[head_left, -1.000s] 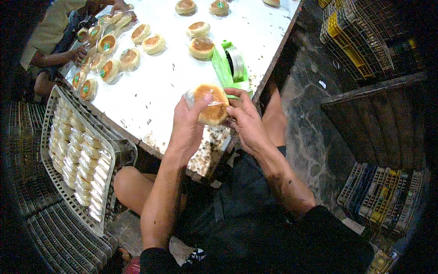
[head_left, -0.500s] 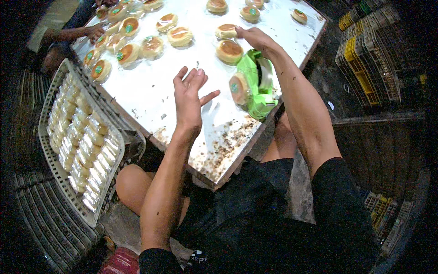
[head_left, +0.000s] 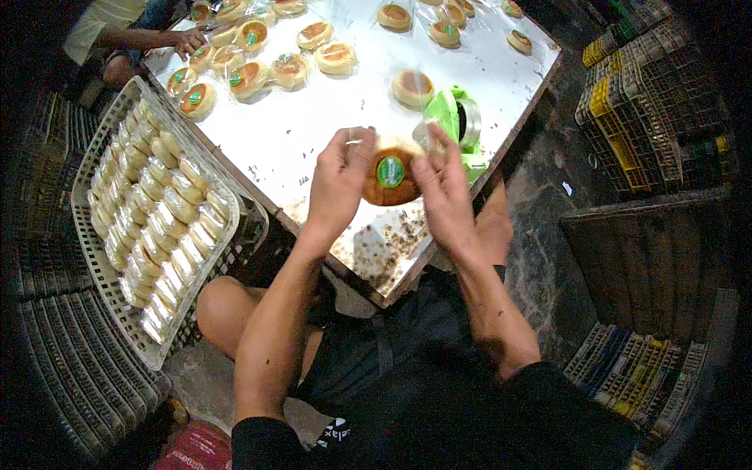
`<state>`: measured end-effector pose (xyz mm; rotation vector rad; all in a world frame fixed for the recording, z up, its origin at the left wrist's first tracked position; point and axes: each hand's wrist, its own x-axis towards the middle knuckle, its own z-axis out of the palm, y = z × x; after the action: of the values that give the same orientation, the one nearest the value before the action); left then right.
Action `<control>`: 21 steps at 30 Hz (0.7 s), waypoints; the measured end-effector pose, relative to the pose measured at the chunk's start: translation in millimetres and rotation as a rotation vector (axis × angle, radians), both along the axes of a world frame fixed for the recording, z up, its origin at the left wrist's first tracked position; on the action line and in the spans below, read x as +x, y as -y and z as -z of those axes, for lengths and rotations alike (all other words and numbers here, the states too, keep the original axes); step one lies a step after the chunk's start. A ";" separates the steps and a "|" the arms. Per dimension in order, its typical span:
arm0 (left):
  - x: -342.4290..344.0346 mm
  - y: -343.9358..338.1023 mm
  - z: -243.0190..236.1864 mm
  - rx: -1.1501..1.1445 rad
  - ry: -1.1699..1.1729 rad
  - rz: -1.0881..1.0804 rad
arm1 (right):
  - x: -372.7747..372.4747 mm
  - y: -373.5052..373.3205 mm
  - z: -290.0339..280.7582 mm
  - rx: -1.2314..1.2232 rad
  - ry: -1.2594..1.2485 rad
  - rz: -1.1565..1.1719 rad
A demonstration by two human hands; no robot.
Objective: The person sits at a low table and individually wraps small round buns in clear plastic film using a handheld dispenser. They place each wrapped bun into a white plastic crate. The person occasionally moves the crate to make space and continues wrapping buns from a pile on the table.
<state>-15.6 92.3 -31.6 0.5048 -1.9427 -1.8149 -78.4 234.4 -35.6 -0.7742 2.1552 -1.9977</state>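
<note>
Between my two hands, over the near corner of the white table point(head_left: 313, 110), is a round browned bun point(head_left: 392, 192) with a green sticker facing up. My left hand point(head_left: 338, 184) closes on its left edge, fingers bent. My right hand point(head_left: 446, 184) grips the right edge with the thumb on top; both hands are slightly blurred. Just past my right hand stands a bright green tape dispenser point(head_left: 446, 113), partly covered by the fingers. Beyond the held bun, another wrapped bun point(head_left: 413, 88) lies on the table. A pale blurred shape by my right fingers is unclear.
Several wrapped buns point(head_left: 335, 59) lie across the table's far side. A co-worker's hand point(head_left: 188, 43) is at the far left. At left, a white crate point(head_left: 222, 258) holds rows of wrapped pale buns. Stacked crates point(head_left: 627, 133) stand at right.
My right hand has come back from a bun farther up the table, which is gone from its spot. My left hand has closed; both hands now hold a bun. The view has shifted slightly.
</note>
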 end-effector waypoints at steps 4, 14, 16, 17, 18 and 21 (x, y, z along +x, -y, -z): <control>4.3 -12.2 2.2 -0.136 -0.168 -0.286 | 17.7 -3.9 -12.1 -0.034 0.065 -0.134; 28.4 -47.8 -29.0 -0.109 -0.190 -0.236 | 19.4 -22.5 -53.0 -0.496 0.277 -0.131; 22.5 -56.4 -36.2 -0.142 -0.206 -0.272 | 20.2 -23.4 -49.9 -0.472 0.265 -0.146; 23.8 -52.7 -32.0 -0.209 -0.264 -0.257 | 20.5 -24.3 -50.5 -0.479 0.292 -0.145; 21.2 -52.2 -33.3 -0.135 -0.235 -0.224 | 20.8 -24.8 -51.8 -0.485 0.319 -0.144; 15.1 -45.6 -50.0 0.078 -0.056 -0.084 | 24.4 -22.4 -59.6 -0.491 0.358 -0.097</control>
<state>-0.5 137.9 18.4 0.5465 -1.7925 -1.8379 -54.0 256.7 24.0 -0.4983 1.4281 -2.4193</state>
